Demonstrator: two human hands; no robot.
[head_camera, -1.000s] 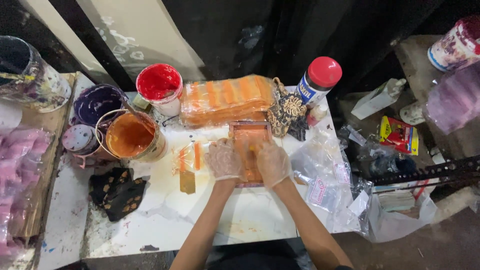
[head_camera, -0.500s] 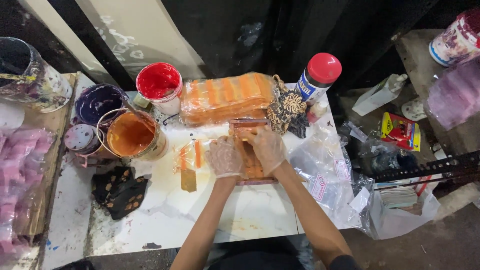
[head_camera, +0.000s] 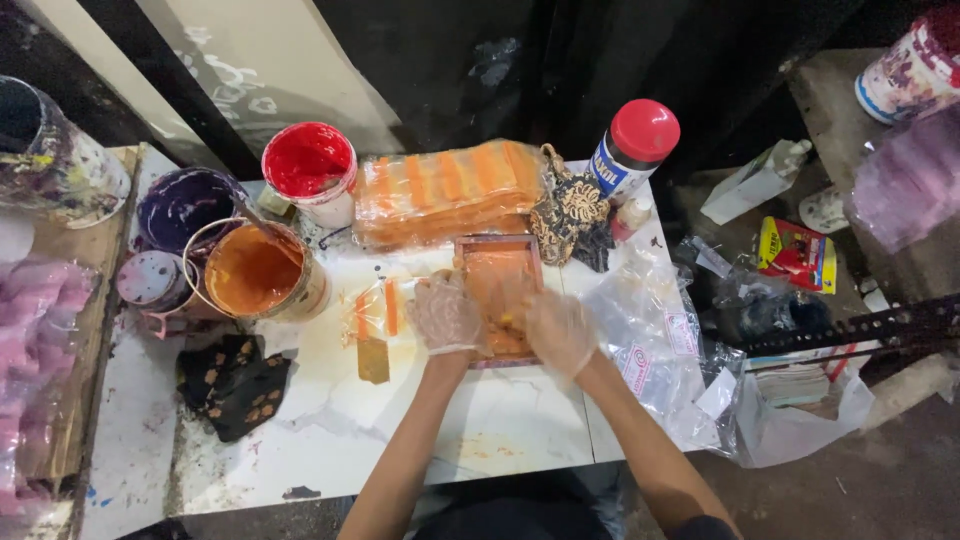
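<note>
Two gloved hands are pressing on a small orange-stained framed screen at mid-table.

The left hand (head_camera: 445, 313) is lying flat on the frame's (head_camera: 497, 262) left edge, and the right hand (head_camera: 556, 330) is curled over something small, prob. a squeegee, though it's blurred. The frame is looking stiff, light and paint-slick, so it's best gripped by its bare rim. Nearby: 3 open paint tubs w/ orange (head_camera: 255, 272), red (head_camera: 308, 165) and purple (head_camera: 185, 205); 1 red-capped bottle (head_camera: 632, 147); 1 wrapped stack of orange sheets (head_camera: 445, 190).

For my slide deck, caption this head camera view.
Two gloved hands, left and right, press on a rectangular orange-stained tray beside an open tub of orange paint.
</note>
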